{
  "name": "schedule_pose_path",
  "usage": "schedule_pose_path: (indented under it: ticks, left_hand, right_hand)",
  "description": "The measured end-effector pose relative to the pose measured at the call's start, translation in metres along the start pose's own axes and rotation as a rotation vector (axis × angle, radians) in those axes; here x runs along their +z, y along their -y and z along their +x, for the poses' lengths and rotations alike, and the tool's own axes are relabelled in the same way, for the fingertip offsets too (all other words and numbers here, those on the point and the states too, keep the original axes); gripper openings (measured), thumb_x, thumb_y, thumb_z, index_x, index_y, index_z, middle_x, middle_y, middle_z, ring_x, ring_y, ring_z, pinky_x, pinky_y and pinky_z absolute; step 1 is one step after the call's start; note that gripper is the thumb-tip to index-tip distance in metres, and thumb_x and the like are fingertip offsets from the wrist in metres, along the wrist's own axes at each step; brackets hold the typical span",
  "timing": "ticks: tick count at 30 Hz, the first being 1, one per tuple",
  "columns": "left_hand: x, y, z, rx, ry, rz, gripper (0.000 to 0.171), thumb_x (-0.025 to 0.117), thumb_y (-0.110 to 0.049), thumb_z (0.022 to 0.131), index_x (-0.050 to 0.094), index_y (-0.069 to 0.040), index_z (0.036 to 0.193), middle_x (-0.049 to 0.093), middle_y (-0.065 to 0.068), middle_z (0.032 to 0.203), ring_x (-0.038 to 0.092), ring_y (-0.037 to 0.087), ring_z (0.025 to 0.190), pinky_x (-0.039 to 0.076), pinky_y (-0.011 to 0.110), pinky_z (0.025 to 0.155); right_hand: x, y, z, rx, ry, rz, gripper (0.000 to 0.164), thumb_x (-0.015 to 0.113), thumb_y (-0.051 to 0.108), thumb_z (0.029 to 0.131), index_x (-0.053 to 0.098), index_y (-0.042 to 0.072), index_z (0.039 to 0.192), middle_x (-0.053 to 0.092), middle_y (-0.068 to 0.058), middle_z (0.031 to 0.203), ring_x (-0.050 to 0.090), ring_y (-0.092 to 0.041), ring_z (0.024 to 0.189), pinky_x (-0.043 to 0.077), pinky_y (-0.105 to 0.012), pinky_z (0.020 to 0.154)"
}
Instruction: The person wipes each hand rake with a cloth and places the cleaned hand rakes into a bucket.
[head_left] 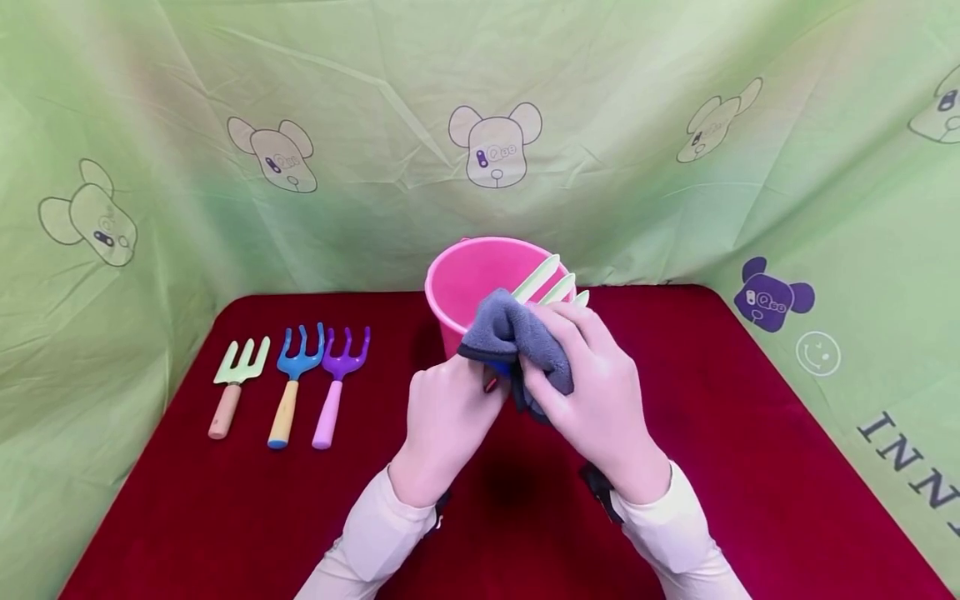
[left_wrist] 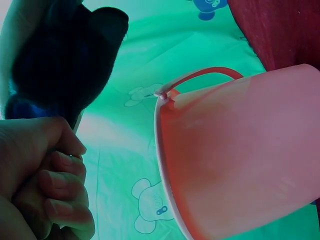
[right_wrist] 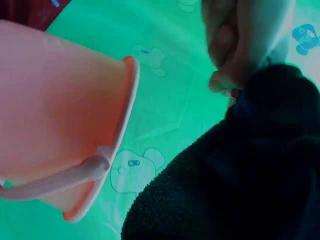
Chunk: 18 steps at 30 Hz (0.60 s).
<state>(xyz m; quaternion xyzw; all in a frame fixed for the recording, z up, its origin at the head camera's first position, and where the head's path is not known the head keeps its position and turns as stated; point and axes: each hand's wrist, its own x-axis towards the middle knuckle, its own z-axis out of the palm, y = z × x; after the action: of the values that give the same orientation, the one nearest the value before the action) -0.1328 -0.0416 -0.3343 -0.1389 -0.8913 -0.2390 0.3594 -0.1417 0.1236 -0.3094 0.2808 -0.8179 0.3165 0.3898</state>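
Note:
In the head view my left hand point(head_left: 450, 408) is curled round the handle of a hand fork, most of it hidden by fingers and cloth. The fork's pale green tines point(head_left: 538, 278) stick out past the knuckles, overlapping the rim of a pink bucket point(head_left: 480, 271). My right hand point(head_left: 603, 387) grips a grey cloth point(head_left: 502, 325) that is bunched around the fork below the tines. Both wrist views show the cloth point(left_wrist: 65, 60) dark, above the curled left fingers point(left_wrist: 67, 185) in the left one. The bucket point(right_wrist: 65, 105) stands just beyond both hands.
On the red tabletop point(head_left: 300, 517) to the left lie a green fork point(head_left: 240, 367) with a peach handle, a blue fork point(head_left: 300, 362) with a yellow handle and a purple fork point(head_left: 345, 358) with a pink handle. Green fabric point(head_left: 390, 200) with bear prints encloses the table.

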Motion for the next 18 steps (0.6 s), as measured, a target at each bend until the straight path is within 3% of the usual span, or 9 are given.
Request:
schedule_pose_path:
  ticks: [4,9,15,18]
  left_hand:
    - [-0.001,-0.001,0.001,0.034,-0.019,0.0,0.035,0.079,-0.01,0.073,0.047,-0.018,0.064,0.04,-0.008,0.054,0.023,0.009,0.046,0.022,0.023,0.042]
    - [-0.003,0.0,0.0,0.047,-0.055,0.035,0.032,0.08,-0.009,0.073,0.05,-0.017,0.062,0.043,-0.004,0.049,0.031,0.013,0.041,0.031,0.028,0.038]
    - [-0.004,0.002,0.0,0.013,-0.037,0.042,0.027,0.075,-0.001,0.069,0.052,-0.013,0.063,0.042,-0.001,0.046,0.031,0.015,0.041,0.036,0.033,0.038]
    - [-0.004,0.003,-0.001,0.019,-0.026,0.029,0.026,0.075,-0.001,0.068,0.053,-0.013,0.063,0.042,-0.001,0.046,0.031,0.014,0.042,0.034,0.032,0.038]
  right_hand:
    - [0.004,0.0,0.002,-0.109,-0.041,-0.081,0.041,0.064,0.012,0.094,0.066,0.021,0.134,0.068,-0.011,0.124,0.064,-0.029,0.093,0.056,-0.043,0.076]
    - [0.011,0.005,0.004,-0.226,-0.081,-0.165,0.036,0.058,0.012,0.099,0.07,0.025,0.131,0.069,-0.011,0.127,0.063,-0.033,0.086,0.055,-0.043,0.071]
    - [0.017,0.004,0.002,-0.254,-0.068,-0.177,0.039,0.068,0.032,0.096,0.067,0.022,0.134,0.067,-0.014,0.128,0.061,-0.034,0.084,0.055,-0.043,0.07]
    - [0.018,0.003,0.0,-0.253,-0.072,-0.174,0.043,0.072,0.031,0.092,0.067,0.022,0.134,0.067,-0.014,0.127,0.06,-0.033,0.083,0.055,-0.043,0.07]
